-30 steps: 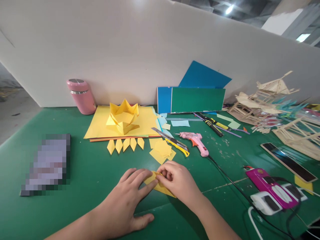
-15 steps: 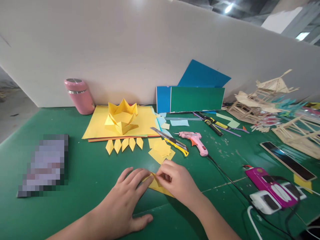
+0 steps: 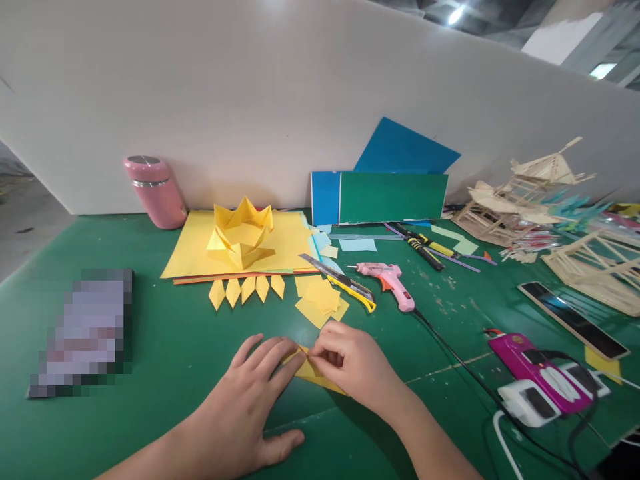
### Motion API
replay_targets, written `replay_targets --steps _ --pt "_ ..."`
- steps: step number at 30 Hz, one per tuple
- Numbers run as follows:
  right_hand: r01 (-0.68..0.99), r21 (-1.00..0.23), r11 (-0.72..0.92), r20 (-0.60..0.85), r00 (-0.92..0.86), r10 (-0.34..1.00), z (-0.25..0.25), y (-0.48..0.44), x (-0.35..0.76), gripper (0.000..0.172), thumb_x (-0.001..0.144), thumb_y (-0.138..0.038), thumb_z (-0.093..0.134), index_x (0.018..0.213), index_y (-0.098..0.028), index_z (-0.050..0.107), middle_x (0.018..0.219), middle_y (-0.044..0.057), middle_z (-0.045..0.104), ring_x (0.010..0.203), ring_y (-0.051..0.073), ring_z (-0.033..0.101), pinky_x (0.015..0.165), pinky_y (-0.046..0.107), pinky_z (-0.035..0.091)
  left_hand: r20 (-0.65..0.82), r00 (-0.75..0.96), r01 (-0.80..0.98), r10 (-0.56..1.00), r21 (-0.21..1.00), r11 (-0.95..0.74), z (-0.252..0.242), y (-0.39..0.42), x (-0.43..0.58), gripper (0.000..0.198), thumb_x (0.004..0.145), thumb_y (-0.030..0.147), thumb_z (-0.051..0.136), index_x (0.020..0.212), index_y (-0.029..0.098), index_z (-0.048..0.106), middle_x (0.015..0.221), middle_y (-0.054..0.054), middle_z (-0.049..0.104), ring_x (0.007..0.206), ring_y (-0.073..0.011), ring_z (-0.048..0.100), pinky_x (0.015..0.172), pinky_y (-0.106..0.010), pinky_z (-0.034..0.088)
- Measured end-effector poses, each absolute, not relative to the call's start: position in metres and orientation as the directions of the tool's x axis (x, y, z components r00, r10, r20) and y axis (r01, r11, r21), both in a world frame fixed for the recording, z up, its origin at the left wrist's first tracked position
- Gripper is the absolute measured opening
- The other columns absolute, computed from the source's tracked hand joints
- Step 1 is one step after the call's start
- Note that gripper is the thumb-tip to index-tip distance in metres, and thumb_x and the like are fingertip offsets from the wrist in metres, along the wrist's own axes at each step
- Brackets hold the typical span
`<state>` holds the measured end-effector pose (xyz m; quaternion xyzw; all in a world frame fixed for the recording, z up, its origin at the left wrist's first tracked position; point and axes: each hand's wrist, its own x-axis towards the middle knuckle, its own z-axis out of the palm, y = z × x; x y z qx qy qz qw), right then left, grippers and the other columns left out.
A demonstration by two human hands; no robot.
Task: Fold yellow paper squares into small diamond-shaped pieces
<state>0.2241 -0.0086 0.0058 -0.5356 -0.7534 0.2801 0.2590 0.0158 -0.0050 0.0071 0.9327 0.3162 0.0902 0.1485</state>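
A folded piece of yellow paper [image 3: 320, 377] lies on the green table between my hands, its left and upper parts covered by fingers. My left hand [image 3: 250, 397] is spread out, its fingertips pressing on the paper's left side and its thumb stretched apart on the table. With thumb and forefinger, my right hand [image 3: 350, 363] pinches the paper near its middle fold. Just beyond lies a pile of small yellow paper pieces [image 3: 320, 300]. A row of several folded yellow diamonds [image 3: 249, 289] sits to the left of that pile.
A yellow paper crown [image 3: 243, 233] stands on stacked coloured sheets [image 3: 187, 250]. A utility knife [image 3: 345, 283] with its blade out lies beside a pink glue gun [image 3: 390, 277]. A pink flask [image 3: 157, 193], a power strip [image 3: 543, 373], a phone [image 3: 573, 320] and stick models [image 3: 520, 193] stand around.
The whole view has shifted slightly. Both hands keep nearly the same place on the yellow paper, with the right fingertips marginally closer to the left ones.
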Motion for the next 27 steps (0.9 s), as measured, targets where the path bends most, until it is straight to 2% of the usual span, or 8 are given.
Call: replay_targets --steps 5,16,20,23,27 --pt "0.673 -0.682 0.287 0.089 -0.313 0.945 0.008 -0.009 0.225 0.017 0.079 -0.006 0.058 0.069 -0.019 0.061 0.071 -0.002 0.054 0.059 0.009 0.051 0.053 0.019 0.035 0.098 0.779 0.561 0.620 0.335 -0.757 0.004 -0.005 0.015 0.075 0.071 0.038 0.067 0.139 0.026 0.039 0.130 -0.008 0.055 0.119 -0.0334 0.049 0.107 -0.055 0.030" --pt "0.683 -0.682 0.262 0.056 -0.308 0.950 0.011 -0.009 0.223 0.017 0.078 -0.004 0.056 0.067 -0.018 0.058 0.071 -0.002 0.052 0.058 0.009 0.050 0.053 0.019 0.036 0.049 0.795 0.562 0.604 0.314 -0.765 0.009 -0.003 0.016 0.068 0.073 0.040 0.065 0.136 0.023 0.044 0.135 -0.007 0.055 0.122 -0.0338 0.048 0.107 -0.056 0.029" --pt "0.693 -0.670 0.266 0.058 -0.308 0.950 0.008 -0.009 0.223 0.017 0.078 -0.006 0.055 0.067 -0.018 0.057 0.072 -0.002 0.051 0.059 0.009 0.050 0.054 0.019 0.036 0.043 0.801 0.562 0.597 0.291 -0.774 0.005 -0.004 0.015 0.064 0.076 0.044 0.062 0.133 0.018 0.047 0.135 -0.010 0.055 0.123 -0.0347 0.048 0.109 -0.058 0.026" --pt "0.698 -0.661 0.274 0.061 -0.314 0.947 0.007 -0.009 0.223 0.017 0.078 -0.005 0.055 0.068 -0.018 0.057 0.072 -0.002 0.052 0.059 0.009 0.050 0.054 0.019 0.036 0.112 0.800 0.544 0.590 0.280 -0.791 -0.004 -0.005 0.012 0.067 0.077 0.046 0.061 0.136 0.018 0.042 0.137 -0.011 0.053 0.125 -0.0329 0.046 0.111 -0.056 0.021" --pt "0.695 -0.667 0.269 0.067 -0.303 0.951 0.008 -0.009 0.223 0.018 0.077 -0.003 0.055 0.066 -0.017 0.056 0.071 -0.002 0.051 0.059 0.009 0.049 0.054 0.019 0.035 0.103 0.795 0.556 0.598 0.271 -0.786 -0.006 -0.004 0.012 0.073 0.077 0.048 0.061 0.139 0.019 0.038 0.137 -0.011 0.052 0.125 -0.0323 0.046 0.112 -0.054 0.021"
